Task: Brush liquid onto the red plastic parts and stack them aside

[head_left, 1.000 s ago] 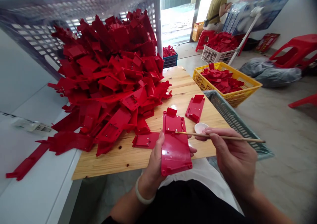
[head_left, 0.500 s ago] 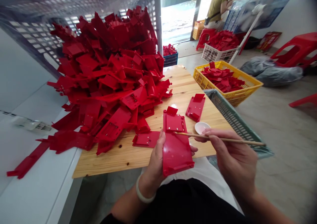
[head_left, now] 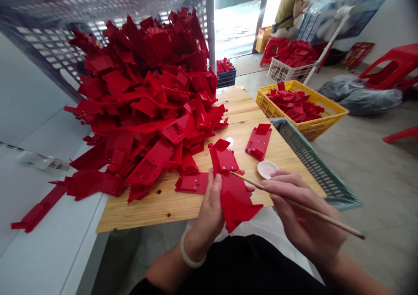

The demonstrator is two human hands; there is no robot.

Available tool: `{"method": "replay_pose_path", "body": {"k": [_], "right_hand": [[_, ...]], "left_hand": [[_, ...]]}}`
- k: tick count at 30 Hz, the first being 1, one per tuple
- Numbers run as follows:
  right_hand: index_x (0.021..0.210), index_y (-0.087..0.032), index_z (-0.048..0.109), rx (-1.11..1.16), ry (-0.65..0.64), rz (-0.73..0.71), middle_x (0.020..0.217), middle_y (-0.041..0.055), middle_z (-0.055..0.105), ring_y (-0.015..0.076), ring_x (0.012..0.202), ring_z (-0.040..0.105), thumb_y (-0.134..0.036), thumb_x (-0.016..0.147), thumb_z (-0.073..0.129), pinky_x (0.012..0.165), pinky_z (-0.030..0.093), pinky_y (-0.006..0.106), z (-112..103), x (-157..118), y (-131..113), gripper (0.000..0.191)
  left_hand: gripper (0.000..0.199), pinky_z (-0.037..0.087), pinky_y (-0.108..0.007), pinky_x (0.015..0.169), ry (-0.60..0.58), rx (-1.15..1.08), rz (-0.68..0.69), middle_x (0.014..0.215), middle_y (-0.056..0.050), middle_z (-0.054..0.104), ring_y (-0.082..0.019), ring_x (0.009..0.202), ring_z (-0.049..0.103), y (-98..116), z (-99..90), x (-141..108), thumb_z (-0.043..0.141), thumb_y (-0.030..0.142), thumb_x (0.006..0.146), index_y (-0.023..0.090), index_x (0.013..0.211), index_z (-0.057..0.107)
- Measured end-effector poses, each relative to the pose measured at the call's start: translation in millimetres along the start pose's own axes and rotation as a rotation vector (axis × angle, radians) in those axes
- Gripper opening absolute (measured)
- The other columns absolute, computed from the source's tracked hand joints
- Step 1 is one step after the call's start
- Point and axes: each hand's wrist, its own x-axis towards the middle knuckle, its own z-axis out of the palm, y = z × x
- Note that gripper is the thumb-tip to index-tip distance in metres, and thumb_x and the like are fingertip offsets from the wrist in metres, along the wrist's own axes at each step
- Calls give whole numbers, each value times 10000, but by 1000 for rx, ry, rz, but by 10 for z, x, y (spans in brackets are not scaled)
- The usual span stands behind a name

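Note:
My left hand (head_left: 211,203) grips a red plastic part (head_left: 237,197) by its left edge, with fingers behind it. The part is tilted, and small pale spots show on its upper section. In my right hand (head_left: 305,214) is a thin paintbrush (head_left: 294,202), held like a pen. Its tip meets or hovers just over the middle of the part; I cannot tell which. Beyond my right fingers sits a small white dish (head_left: 267,169). Another red part (head_left: 258,141) lies behind the dish, and one more red part (head_left: 193,183) rests left of my left hand.
A large heap of red parts (head_left: 146,99) spills from a tipped crate (head_left: 209,8) onto the wooden board (head_left: 137,212). To the right stand a yellow crate (head_left: 338,111) of red parts and a green crate (head_left: 339,195). A person (head_left: 289,8) is at the back.
The red part in my left hand has turned, its lower end swinging right. My right hand has shifted slightly, and the brush now slopes down more steeply to the right.

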Motion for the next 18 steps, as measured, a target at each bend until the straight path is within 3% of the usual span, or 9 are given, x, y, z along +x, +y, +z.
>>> {"method": "replay_pose_path", "body": {"k": [4, 11, 18], "right_hand": [[1250, -175, 717, -28, -55, -47, 1063, 59, 773, 201, 1042, 704, 25, 954, 676, 1009, 582, 365, 23, 42, -9, 360], [1277, -152, 696, -54, -118, -104, 1080, 78, 773, 197, 1017, 697, 59, 953, 657, 1002, 571, 378, 13, 52, -39, 389], [1256, -133, 693, -82, -128, -143, 1120, 103, 795, 207, 1041, 700, 105, 921, 642, 1024, 561, 395, -22, 59, -48, 414]], "left_hand": [[811, 571, -452, 1125, 50, 91, 25, 1318, -165, 796, -358, 1278, 740, -8, -51, 5, 720, 697, 943, 206, 1573, 583], [800, 565, -450, 1156, 114, 124, 30, 1421, -157, 751, -371, 1377, 680, -43, -88, 35, 729, 724, 915, 210, 1521, 645], [819, 567, -502, 1156, 80, 70, 4, 1344, -157, 788, -386, 1346, 700, -42, -58, 59, 729, 723, 915, 202, 1539, 624]]}}
